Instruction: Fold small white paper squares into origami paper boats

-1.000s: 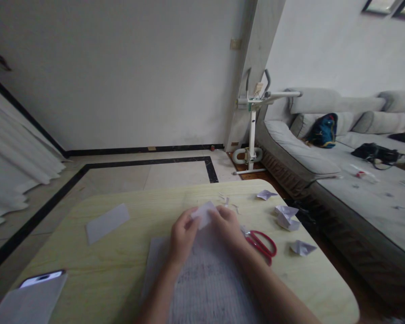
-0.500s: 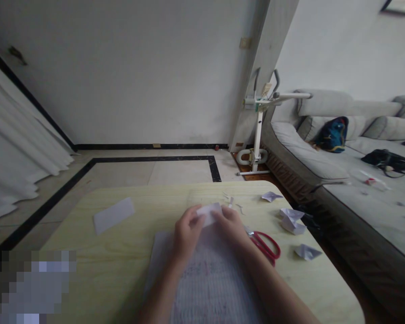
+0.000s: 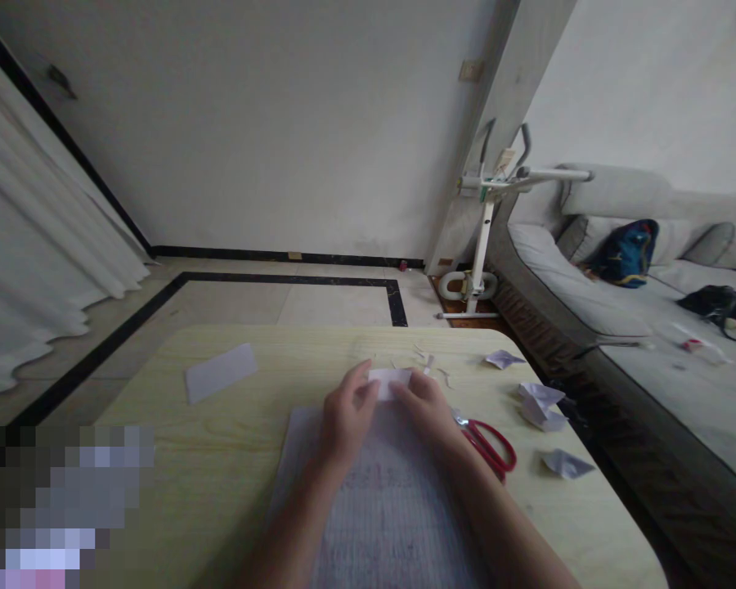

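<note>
Head view: a small white paper point(image 3: 388, 384) is held between the two hands, its left end pinched by the left hand point(image 3: 347, 409) and its right end gripped by the right hand point(image 3: 428, 406), near the far edge of a written sheet point(image 3: 377, 515) laid on the counter point(image 3: 208, 458). Red-handled scissors point(image 3: 495, 446) are seen just beside the right forearm. Three folded paper pieces point(image 3: 540, 405) are spread farther right; a blank rectangular paper point(image 3: 222, 373) is placed at left.

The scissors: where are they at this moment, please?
In the head view, the scissors lie on the table, just right of the right hand and left of the folded papers.
</note>
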`<action>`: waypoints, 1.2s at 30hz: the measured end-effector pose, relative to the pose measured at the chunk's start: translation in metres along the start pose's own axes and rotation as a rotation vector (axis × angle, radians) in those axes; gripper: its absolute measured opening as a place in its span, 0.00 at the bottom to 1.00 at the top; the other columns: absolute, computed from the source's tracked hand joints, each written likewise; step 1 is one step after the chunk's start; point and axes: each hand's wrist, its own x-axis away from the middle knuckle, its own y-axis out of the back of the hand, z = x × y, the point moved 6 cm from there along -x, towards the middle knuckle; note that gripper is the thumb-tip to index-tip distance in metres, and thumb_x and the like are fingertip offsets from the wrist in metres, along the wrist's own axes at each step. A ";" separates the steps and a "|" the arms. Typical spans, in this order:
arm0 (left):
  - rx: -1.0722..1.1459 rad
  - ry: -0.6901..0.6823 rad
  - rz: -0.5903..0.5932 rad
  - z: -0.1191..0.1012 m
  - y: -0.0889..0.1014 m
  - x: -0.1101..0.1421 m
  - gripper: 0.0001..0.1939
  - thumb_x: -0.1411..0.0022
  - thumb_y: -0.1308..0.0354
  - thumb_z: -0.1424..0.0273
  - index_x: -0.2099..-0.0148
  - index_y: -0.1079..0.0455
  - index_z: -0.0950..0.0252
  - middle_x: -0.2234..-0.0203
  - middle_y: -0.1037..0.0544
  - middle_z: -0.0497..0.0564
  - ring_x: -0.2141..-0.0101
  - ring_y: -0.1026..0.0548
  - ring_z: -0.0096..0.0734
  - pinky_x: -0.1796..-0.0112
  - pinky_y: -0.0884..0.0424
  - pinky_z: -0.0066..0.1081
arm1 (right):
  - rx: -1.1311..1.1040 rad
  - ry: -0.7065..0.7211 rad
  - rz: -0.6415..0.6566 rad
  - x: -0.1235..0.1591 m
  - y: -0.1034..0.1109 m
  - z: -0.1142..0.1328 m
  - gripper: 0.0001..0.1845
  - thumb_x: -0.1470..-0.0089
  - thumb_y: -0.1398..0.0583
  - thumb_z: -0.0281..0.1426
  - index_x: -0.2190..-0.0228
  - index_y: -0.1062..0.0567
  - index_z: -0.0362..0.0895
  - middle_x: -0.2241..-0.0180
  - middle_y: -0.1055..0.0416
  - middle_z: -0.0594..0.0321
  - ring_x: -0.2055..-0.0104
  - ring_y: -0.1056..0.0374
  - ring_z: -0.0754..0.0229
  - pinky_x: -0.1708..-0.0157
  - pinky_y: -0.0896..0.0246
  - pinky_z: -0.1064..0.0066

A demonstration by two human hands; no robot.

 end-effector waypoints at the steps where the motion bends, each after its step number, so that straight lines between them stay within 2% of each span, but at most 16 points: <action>1: -0.003 -0.015 -0.004 -0.001 0.001 0.000 0.17 0.43 0.44 0.65 0.51 0.31 0.63 0.69 0.21 0.53 0.68 0.23 0.32 0.65 0.29 0.28 | 0.018 0.012 -0.005 0.000 0.000 0.000 0.11 0.50 0.41 0.37 0.68 0.28 0.42 0.72 0.28 0.63 0.70 0.33 0.60 0.70 0.39 0.72; 6: -0.011 -0.022 -0.009 0.000 0.003 -0.001 0.16 0.42 0.45 0.65 0.52 0.30 0.63 0.68 0.21 0.53 0.67 0.23 0.33 0.64 0.29 0.28 | 0.069 0.000 -0.057 0.001 0.004 0.001 0.09 0.52 0.40 0.35 0.73 0.27 0.41 0.78 0.30 0.66 0.76 0.37 0.63 0.76 0.44 0.74; 12: 0.025 -0.009 0.002 0.001 0.003 -0.002 0.09 0.41 0.46 0.66 0.62 0.28 0.64 0.70 0.22 0.52 0.67 0.24 0.31 0.64 0.31 0.27 | 0.138 -0.010 -0.064 0.004 0.003 0.008 0.10 0.53 0.39 0.35 0.76 0.25 0.40 0.80 0.31 0.65 0.77 0.37 0.64 0.77 0.44 0.74; 17: 0.139 0.065 0.039 0.005 0.000 -0.003 0.15 0.42 0.45 0.66 0.52 0.31 0.64 0.67 0.23 0.51 0.68 0.25 0.30 0.65 0.30 0.26 | 0.054 -0.032 -0.041 0.002 0.003 0.002 0.10 0.53 0.39 0.35 0.73 0.25 0.40 0.77 0.28 0.64 0.75 0.35 0.63 0.74 0.43 0.73; 22: 0.223 0.126 0.090 0.008 -0.004 -0.002 0.14 0.43 0.45 0.66 0.55 0.29 0.64 0.66 0.23 0.52 0.67 0.25 0.30 0.65 0.30 0.26 | 0.021 -0.051 -0.062 0.002 0.006 0.000 0.11 0.54 0.38 0.37 0.74 0.25 0.40 0.76 0.28 0.63 0.74 0.34 0.61 0.74 0.42 0.73; 27: 0.255 0.197 0.108 0.013 -0.006 -0.002 0.21 0.44 0.44 0.64 0.48 0.34 0.65 0.71 0.24 0.50 0.70 0.26 0.30 0.69 0.30 0.26 | -0.061 -0.049 -0.059 0.001 0.004 -0.004 0.11 0.55 0.38 0.38 0.73 0.25 0.42 0.75 0.27 0.63 0.72 0.33 0.60 0.72 0.41 0.72; 36: 0.265 0.181 0.127 0.011 -0.007 -0.003 0.17 0.43 0.45 0.64 0.52 0.30 0.64 0.62 0.23 0.54 0.63 0.25 0.34 0.62 0.31 0.28 | 0.087 -0.009 -0.136 0.002 0.009 -0.001 0.18 0.48 0.44 0.42 0.79 0.31 0.41 0.82 0.40 0.69 0.79 0.46 0.67 0.79 0.52 0.75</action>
